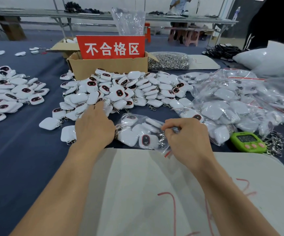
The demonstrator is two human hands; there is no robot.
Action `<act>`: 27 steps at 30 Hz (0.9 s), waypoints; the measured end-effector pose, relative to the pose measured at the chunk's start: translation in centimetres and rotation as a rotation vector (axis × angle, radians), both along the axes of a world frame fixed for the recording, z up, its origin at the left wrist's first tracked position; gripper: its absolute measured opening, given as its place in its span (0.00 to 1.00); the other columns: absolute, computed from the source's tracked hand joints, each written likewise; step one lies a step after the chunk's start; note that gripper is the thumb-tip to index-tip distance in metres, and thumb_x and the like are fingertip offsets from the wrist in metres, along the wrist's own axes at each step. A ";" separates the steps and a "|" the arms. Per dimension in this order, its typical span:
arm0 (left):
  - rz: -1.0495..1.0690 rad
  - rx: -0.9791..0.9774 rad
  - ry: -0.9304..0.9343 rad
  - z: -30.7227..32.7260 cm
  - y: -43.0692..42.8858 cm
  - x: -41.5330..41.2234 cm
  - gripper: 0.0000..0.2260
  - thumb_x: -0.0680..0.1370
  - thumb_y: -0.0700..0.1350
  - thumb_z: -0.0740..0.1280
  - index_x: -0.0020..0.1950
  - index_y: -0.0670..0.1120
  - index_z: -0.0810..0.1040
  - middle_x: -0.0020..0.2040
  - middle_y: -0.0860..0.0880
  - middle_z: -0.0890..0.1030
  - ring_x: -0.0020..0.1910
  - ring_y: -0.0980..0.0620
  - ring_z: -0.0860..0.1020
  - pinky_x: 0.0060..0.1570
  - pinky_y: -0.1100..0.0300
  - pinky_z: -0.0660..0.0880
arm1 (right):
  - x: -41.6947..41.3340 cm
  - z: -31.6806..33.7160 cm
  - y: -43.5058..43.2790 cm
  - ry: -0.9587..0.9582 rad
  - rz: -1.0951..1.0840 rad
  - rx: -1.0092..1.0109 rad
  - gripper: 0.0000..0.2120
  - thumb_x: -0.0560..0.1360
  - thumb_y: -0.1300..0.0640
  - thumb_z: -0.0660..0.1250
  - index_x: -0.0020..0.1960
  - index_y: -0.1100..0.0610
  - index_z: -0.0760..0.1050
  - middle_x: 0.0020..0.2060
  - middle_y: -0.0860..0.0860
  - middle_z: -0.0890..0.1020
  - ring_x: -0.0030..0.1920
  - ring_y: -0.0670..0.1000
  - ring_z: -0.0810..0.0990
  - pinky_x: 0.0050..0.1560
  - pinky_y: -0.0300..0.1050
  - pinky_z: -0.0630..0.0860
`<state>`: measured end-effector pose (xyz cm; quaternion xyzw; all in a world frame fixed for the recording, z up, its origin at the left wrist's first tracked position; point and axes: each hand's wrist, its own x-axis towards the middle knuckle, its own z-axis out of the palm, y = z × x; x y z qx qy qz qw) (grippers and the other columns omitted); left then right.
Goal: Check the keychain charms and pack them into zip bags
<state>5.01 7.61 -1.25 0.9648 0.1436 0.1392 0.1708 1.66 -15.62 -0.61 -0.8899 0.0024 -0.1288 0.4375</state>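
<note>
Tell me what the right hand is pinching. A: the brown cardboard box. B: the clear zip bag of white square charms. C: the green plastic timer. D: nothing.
B: the right hand has its fingers curled on the edge of the clear zip bag of white square charms.

Loose charms (120, 89): puffy white rounded squares with a dark oval face ringed in red and a metal clasp chain. They're heaped mid-surface (27, 150), mixed face-up and face-down. Second pile (10, 92) lies far left, well apart. A few strays (49, 123) sit face-down just in front of the main heap. Current zip bag (138, 126) is clear with a red zip strip and lies flat near the heap, holding several charms, one face-up. Right hand (187, 142) pinches its right end. Filled bags (231, 103) are stacked at right, overlapping.
</note>
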 end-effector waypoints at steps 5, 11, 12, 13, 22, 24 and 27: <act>0.024 -0.149 -0.129 -0.2 -0.1 0.0 0.24 0.79 0.39 0.65 0.76 0.48 0.70 0.63 0.46 0.80 0.62 0.41 0.76 0.56 0.49 0.71 | -0.1 0.2 0.1 -0.007 -0.004 -0.005 0.14 0.74 0.61 0.67 0.36 0.45 0.82 0.39 0.42 0.86 0.34 0.44 0.82 0.32 0.36 0.76; 0.002 -0.512 -0.518 1.0 -0.6 -0.2 0.15 0.78 0.35 0.68 0.62 0.49 0.82 0.48 0.54 0.85 0.49 0.56 0.84 0.52 0.60 0.80 | -0.5 1.2 0.4 -0.121 -0.073 0.108 0.12 0.73 0.60 0.69 0.38 0.45 0.84 0.40 0.30 0.83 0.42 0.39 0.82 0.47 0.36 0.79; -0.021 -0.612 -0.546 1.3 -1.0 -0.3 0.14 0.77 0.35 0.70 0.58 0.50 0.83 0.45 0.56 0.86 0.46 0.60 0.84 0.50 0.62 0.81 | -0.6 1.3 0.7 -0.144 -0.067 0.151 0.11 0.73 0.60 0.70 0.39 0.45 0.84 0.39 0.32 0.83 0.41 0.40 0.83 0.47 0.36 0.79; -0.049 -0.735 -0.556 1.6 -1.5 -0.3 0.13 0.76 0.36 0.72 0.55 0.52 0.84 0.43 0.56 0.86 0.45 0.61 0.85 0.48 0.63 0.81 | -0.8 1.3 0.9 -0.158 -0.045 0.190 0.11 0.73 0.60 0.70 0.41 0.44 0.85 0.37 0.33 0.84 0.38 0.40 0.83 0.43 0.34 0.78; -0.296 -1.424 -0.334 2.0 -7.8 -1.8 0.14 0.74 0.27 0.71 0.51 0.46 0.84 0.44 0.48 0.88 0.46 0.52 0.86 0.48 0.59 0.82 | -1.8 1.3 2.9 -0.158 0.319 0.273 0.27 0.68 0.58 0.74 0.61 0.34 0.78 0.48 0.36 0.84 0.43 0.41 0.85 0.44 0.32 0.79; -0.332 -1.439 -0.360 2.1 -7.9 -1.9 0.14 0.74 0.28 0.72 0.51 0.46 0.84 0.45 0.48 0.88 0.48 0.52 0.86 0.49 0.62 0.82 | -1.6 1.1 2.8 -0.171 0.303 0.286 0.27 0.68 0.58 0.74 0.57 0.31 0.75 0.48 0.34 0.84 0.45 0.40 0.85 0.43 0.31 0.79; -0.366 -1.398 -0.329 1.9 -7.8 -1.9 0.15 0.74 0.29 0.73 0.52 0.48 0.84 0.47 0.49 0.88 0.50 0.54 0.86 0.50 0.63 0.80 | -1.4 0.6 2.6 -0.175 0.230 0.222 0.26 0.68 0.58 0.73 0.56 0.30 0.75 0.43 0.37 0.84 0.35 0.42 0.83 0.37 0.37 0.80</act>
